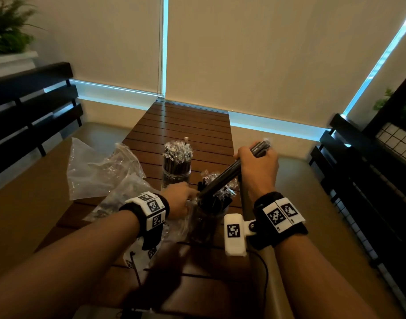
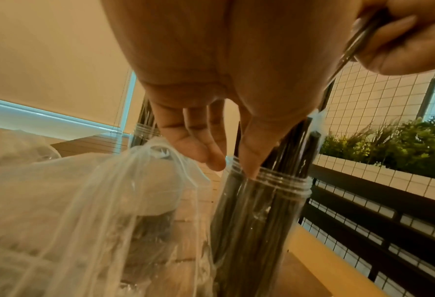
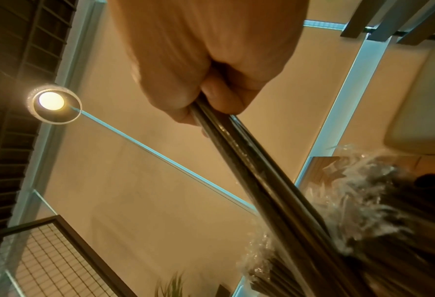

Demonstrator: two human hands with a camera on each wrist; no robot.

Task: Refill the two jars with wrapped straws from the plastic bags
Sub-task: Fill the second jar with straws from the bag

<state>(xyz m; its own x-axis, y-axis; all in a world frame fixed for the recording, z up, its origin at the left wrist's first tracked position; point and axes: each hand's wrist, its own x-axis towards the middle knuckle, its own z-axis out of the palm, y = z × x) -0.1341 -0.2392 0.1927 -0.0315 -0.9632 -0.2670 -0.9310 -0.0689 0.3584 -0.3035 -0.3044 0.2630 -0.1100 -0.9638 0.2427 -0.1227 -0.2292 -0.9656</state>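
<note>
Looking down from the head camera, I see my right hand clamped around a bundle of wrapped straws, slanted down and left into the near jar on the slatted wooden table. My left hand sits at that jar's rim, just left of it. A far jar, packed with straws, stands behind it. Crumpled plastic bags lie to the left, one partly under my left wrist.

From the left wrist, my fingers hang straight and apart, tips touching the threaded rim of the near jar, gripping nothing. A plastic bag bunches just beside it.

From the right wrist, my fingers curl tight on the straw bundle, which runs down into the wrapped tips already in the jar.
</note>
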